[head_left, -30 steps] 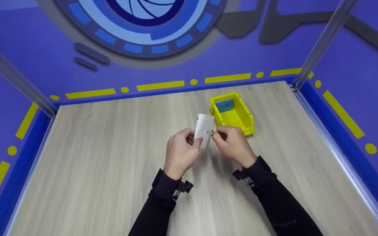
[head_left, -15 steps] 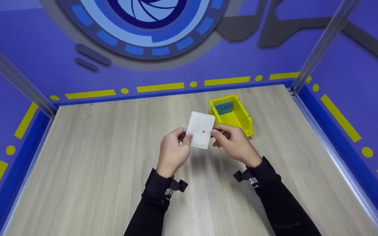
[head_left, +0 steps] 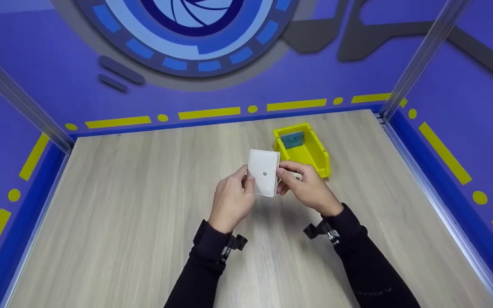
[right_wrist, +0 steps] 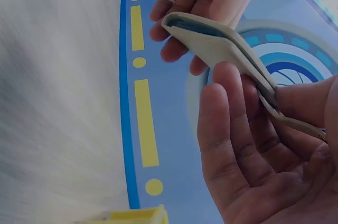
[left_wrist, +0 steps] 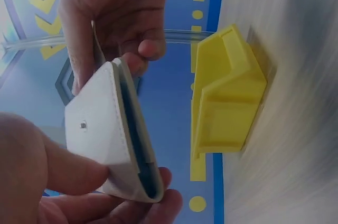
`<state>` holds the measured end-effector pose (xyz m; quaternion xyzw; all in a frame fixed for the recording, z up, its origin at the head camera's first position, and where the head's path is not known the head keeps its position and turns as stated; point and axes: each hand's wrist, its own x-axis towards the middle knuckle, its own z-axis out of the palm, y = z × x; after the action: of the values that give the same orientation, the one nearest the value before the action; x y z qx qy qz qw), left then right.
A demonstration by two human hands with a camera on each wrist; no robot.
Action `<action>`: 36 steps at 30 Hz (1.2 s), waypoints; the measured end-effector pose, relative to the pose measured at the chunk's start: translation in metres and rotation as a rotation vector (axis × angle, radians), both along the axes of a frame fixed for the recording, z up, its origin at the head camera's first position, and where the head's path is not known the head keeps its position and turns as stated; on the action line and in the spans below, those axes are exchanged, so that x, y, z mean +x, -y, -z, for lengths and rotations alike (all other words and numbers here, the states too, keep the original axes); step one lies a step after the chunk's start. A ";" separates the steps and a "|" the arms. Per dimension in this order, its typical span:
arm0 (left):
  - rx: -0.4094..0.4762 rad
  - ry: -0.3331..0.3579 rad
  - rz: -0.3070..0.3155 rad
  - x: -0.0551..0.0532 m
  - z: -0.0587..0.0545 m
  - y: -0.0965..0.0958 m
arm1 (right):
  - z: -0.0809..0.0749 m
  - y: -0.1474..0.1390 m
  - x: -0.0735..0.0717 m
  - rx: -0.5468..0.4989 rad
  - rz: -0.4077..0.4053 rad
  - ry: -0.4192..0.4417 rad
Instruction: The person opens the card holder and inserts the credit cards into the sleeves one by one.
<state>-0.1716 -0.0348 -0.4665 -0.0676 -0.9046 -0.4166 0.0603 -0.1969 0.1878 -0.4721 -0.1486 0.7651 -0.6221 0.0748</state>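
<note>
Blue-violet panels enclose the work area, the back wall (head_left: 229,96) marked along its base with yellow dashes and dots and, higher up, a large circular emblem. Below it lies a pale wood-grain table (head_left: 122,214). Found between both hands, held above the table near its middle: one white folded holder (head_left: 262,161), face towards the person, with a small metal stud (head_left: 265,173) on that face. Left hand (head_left: 231,196) pinches the holder's left edge, thumb on the face, fingers behind. Right hand (head_left: 308,188) pinches the opposite edge; a narrow strap (right_wrist: 298,124) runs from that edge past the thumb, and other fingers extend with gaps between them. Seen end-on from the left wrist, the covers lie slightly apart over a blue-green interior (left_wrist: 150,182). Just beyond the right hand stands a yellow bin (head_left: 302,155); a teal lettered card (head_left: 292,140) leans inside at its rear. Both sleeves (head_left: 199,273) are black.
</note>
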 end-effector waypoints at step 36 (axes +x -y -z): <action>-0.110 -0.057 0.088 0.003 0.003 -0.003 | -0.002 -0.006 0.002 0.098 -0.111 -0.012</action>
<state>-0.1684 -0.0314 -0.4694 -0.1225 -0.9201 -0.3664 0.0640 -0.1947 0.1937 -0.4705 -0.1906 0.7857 -0.5778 0.1120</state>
